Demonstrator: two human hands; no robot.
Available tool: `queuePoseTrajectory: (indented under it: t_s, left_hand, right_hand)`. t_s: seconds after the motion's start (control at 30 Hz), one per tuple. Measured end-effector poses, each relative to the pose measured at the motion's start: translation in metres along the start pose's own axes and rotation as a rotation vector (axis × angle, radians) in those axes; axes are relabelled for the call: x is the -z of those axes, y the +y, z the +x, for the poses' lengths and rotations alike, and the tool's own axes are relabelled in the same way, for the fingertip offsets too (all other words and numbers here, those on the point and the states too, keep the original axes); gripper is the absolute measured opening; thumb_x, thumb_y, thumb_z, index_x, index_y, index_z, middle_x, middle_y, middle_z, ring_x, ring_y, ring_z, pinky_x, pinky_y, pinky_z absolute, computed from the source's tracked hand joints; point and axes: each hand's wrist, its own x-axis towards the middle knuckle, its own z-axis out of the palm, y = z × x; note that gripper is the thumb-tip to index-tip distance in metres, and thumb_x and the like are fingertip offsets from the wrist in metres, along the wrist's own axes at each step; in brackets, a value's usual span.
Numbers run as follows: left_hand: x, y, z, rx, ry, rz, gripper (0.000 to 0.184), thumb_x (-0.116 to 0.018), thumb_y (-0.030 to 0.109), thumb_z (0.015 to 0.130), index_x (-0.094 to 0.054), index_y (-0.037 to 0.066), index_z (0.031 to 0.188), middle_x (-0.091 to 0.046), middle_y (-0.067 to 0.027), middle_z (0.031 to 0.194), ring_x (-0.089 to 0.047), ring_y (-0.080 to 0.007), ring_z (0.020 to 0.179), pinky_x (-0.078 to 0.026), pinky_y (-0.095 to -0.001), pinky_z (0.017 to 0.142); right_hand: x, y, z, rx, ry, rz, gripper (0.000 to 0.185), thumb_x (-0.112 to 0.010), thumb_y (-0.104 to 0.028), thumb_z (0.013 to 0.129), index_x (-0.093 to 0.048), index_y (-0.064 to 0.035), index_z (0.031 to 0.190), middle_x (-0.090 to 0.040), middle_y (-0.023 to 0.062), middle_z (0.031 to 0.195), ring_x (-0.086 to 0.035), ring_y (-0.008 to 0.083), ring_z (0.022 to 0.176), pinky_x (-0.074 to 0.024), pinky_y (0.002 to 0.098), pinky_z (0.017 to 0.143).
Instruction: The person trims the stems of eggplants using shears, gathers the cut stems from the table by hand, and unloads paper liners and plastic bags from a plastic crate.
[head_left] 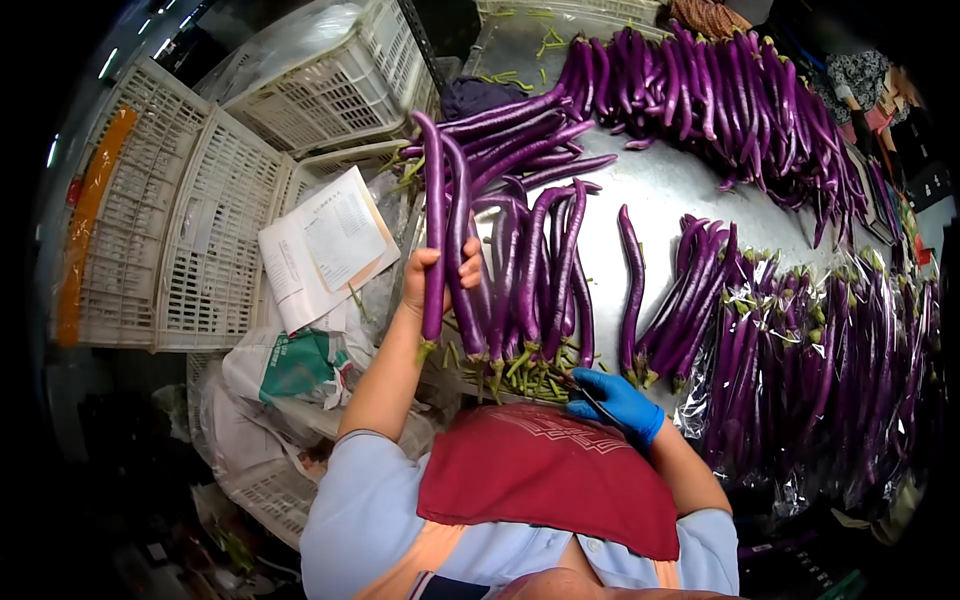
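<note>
Gripping two eggplants at ten o'clock, the left hand curls closed; the right hand clasps a dark tool at four.

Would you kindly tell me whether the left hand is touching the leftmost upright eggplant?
Touching: the head view shows the left hand gripping the leftmost upright eggplant, with no gap between them.

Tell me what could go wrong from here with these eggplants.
The two eggplants in the left hand could slip, as both stick out well past it. The dark tool in the gloved right hand might nick eggplants lying close by. Green trimmings beside the red apron could get brushed off.
</note>
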Motion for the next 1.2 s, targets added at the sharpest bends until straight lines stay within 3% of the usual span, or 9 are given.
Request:
queuePoseTrajectory:
  t_s: [0.17, 0.2, 0.3, 0.43, 0.73, 0.83, 0.97, 1.0, 1.2]
  left_hand:
    - [-0.020, -0.009, 0.023, 0.045, -0.005, 0.037, 0.071, -0.054, 0.017, 0.069, -0.027, 0.003, 0.133, -0.045, -0.0096, 0.087, -0.046, -0.0156, 0.067, -0.042, -0.0283, 0.060]
    - [-0.026, -0.013, 0.027, 0.078, -0.026, 0.109, 0.038, -0.056, 0.022, 0.067, -0.046, -0.004, 0.093, -0.044, -0.0070, 0.077, -0.047, -0.0155, 0.070, -0.041, -0.0270, 0.063]
    - [-0.023, -0.033, 0.035, 0.116, 0.021, 0.072, 0.049, -0.055, 0.018, 0.068, -0.044, -0.005, 0.110, -0.045, -0.0082, 0.084, -0.047, -0.0161, 0.068, -0.043, -0.0287, 0.062]
    - [-0.029, -0.050, 0.040, 0.101, 0.162, 0.397, 0.027, -0.054, 0.013, 0.071, -0.050, -0.003, 0.092, -0.051, -0.0088, 0.085, -0.053, -0.0167, 0.068, -0.046, -0.0290, 0.061]
    - [-0.057, -0.080, 0.068, -0.133, 0.242, 1.162, 0.073, -0.055, 0.006, 0.069, -0.024, 0.007, 0.135, -0.046, -0.0025, 0.076, -0.047, -0.0094, 0.059, -0.043, -0.0234, 0.054]
    - [-0.067, -0.087, 0.074, -0.157, 0.209, 1.381, 0.081, -0.058, 0.012, 0.067, -0.019, 0.005, 0.138, -0.046, -0.0159, 0.121, -0.046, -0.0246, 0.110, -0.035, -0.0314, 0.094]
    - [-0.084, -0.100, 0.083, -0.122, 0.183, 1.483, 0.081, -0.060, 0.013, 0.069, -0.018, 0.005, 0.138, -0.046, -0.0194, 0.123, -0.048, -0.0276, 0.112, -0.038, -0.0331, 0.092]
    - [-0.086, -0.105, 0.085, -0.187, 0.167, 1.556, 0.081, -0.060, 0.013, 0.069, -0.019, 0.007, 0.138, -0.046, -0.0198, 0.123, -0.048, -0.0283, 0.112, -0.038, -0.0332, 0.092]
    - [-0.087, -0.117, 0.105, -0.622, -0.133, 2.040, 0.075, -0.061, 0.005, 0.061, -0.032, 0.007, 0.130, -0.053, -0.0166, 0.095, -0.052, -0.0347, 0.087, -0.042, -0.0431, 0.074]
  right_hand:
    - [0.009, -0.047, 0.008, 0.130, -0.096, -0.400, 0.062, -0.068, -0.041, 0.075, -0.048, 0.0005, 0.118, -0.056, 0.0188, 0.094, -0.056, 0.0320, 0.087, -0.0436, 0.0367, 0.076]
    - [0.008, -0.053, 0.010, 0.153, -0.090, -0.409, 0.057, -0.067, -0.041, 0.075, -0.051, -0.0005, 0.112, -0.055, 0.0203, 0.089, -0.055, 0.0353, 0.082, -0.0430, 0.0398, 0.071]
    - [0.008, -0.068, 0.022, 0.088, -0.172, -0.516, 0.057, -0.068, -0.038, 0.075, -0.050, -0.0016, 0.115, -0.054, 0.0194, 0.098, -0.054, 0.0343, 0.090, -0.0435, 0.0381, 0.075]
    - [0.011, -0.054, 0.023, 0.136, -0.124, -0.528, 0.044, -0.061, -0.038, 0.079, -0.055, -0.0034, 0.106, -0.058, 0.0236, 0.087, -0.056, 0.0387, 0.081, -0.0441, 0.0425, 0.069]
    - [0.021, -0.012, -0.010, 0.049, 0.081, -0.552, 0.029, -0.059, -0.034, 0.082, -0.057, -0.0056, 0.090, -0.057, 0.0199, 0.068, -0.057, 0.0383, 0.064, -0.0452, 0.0411, 0.059]
    - [0.020, -0.006, -0.018, 0.040, 0.077, -0.503, 0.028, -0.059, -0.033, 0.083, -0.054, -0.0057, 0.083, -0.055, 0.0165, 0.068, -0.055, 0.0314, 0.061, -0.0431, 0.0362, 0.058]
    - [0.020, -0.013, -0.027, -0.092, 0.099, 0.018, 0.046, -0.065, -0.033, 0.081, -0.054, -0.0019, 0.112, -0.062, 0.0067, 0.085, -0.058, 0.0139, 0.074, -0.0463, 0.0282, 0.067]
    - [0.021, -0.021, -0.030, -0.083, 0.122, 0.057, 0.052, -0.065, -0.035, 0.080, -0.053, 0.0007, 0.114, -0.061, 0.0176, 0.096, -0.059, 0.0199, 0.085, -0.0448, 0.0286, 0.079]
    - [0.021, -0.005, -0.041, 0.024, 0.060, -0.239, 0.061, -0.061, -0.046, 0.079, -0.050, -0.0001, 0.118, -0.058, 0.0194, 0.109, -0.057, 0.0301, 0.100, -0.0434, 0.0345, 0.086]
